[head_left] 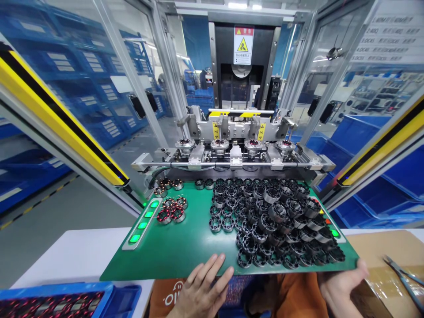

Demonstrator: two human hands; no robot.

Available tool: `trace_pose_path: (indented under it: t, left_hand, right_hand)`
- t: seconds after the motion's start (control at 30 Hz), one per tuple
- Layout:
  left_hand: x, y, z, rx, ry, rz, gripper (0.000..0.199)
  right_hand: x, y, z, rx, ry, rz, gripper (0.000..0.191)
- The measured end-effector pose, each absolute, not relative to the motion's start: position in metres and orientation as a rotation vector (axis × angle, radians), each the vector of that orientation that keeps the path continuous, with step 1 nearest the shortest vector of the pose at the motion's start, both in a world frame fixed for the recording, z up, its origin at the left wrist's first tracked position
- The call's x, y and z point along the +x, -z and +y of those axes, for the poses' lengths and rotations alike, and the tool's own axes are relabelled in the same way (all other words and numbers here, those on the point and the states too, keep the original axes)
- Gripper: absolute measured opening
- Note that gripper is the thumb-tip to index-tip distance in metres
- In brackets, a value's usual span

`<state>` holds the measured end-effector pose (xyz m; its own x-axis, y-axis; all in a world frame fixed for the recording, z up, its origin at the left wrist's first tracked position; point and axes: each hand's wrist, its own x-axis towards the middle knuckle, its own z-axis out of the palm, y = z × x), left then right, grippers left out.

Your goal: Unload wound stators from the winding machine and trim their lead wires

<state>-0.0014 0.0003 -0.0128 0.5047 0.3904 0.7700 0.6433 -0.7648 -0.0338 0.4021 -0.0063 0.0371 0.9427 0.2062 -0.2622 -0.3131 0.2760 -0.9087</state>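
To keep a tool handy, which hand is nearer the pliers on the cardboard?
Right. The right hand touches the near right corner of the green board, left of the pliers; the left hand is at the board's front edge, much farther left.

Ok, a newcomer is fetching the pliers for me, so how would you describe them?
Find the big green work surface, then look past its right end, beyond the right hand, to the brown cardboard. The pliers lie on it, handles spread towards the near right. They are long and forked, unlike the round metal rings heaped on the green.
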Motion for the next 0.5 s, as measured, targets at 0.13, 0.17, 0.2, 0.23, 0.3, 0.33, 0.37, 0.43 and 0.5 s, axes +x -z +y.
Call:
trace_pose_path:
  t: [0.13,0.17,0.2,0.23,0.3,0.33,0.37,0.43,0.5]
  left_hand:
    - [0.0,0.007,0.0,-2.43,1.145,-0.867,0.023]
    - [0.001,0.006,0.0,-2.427,1.149,-0.867,0.023]
    - [0.001,0.005,0.0,-2.426,1.15,-0.865,0.023]
    - [0.001,0.005,0.0,-2.424,1.149,-0.863,0.023]
    - [0.001,0.006,0.0,-2.423,1.141,-0.86,0.023]
    - [0.001,0.007,0.0,-2.422,1.137,-0.861,0.024]
    - [0.0,0.008,0.0,-2.422,1.134,-0.864,0.024]
    - [0.0,0.009,0.0,-2.426,1.131,-0.87,0.025]
    - [0.0,0.01,0.0,-2.428,1.131,-0.869,0.025]
  right_hand:
    - [0.404,-0.034,-0.006,-1.242,-0.347,0.096,0.069]
    - [0.404,-0.033,-0.006,-1.239,-0.345,0.096,0.068]
    - [0.405,-0.032,-0.006,-1.234,-0.341,0.097,0.067]
    - [0.405,-0.031,-0.007,-1.226,-0.336,0.101,0.066]
    - [0.406,-0.029,-0.007,-1.205,-0.334,0.115,0.061]
    - [0.407,-0.028,-0.007,-1.192,-0.336,0.124,0.058]
    - [0.408,-0.027,-0.007,-1.176,-0.339,0.131,0.055]
    - [0.41,-0.026,-0.006,-1.141,-0.342,0.138,0.05]
    - [0.412,-0.025,-0.006,-1.105,-0.335,0.145,0.047]
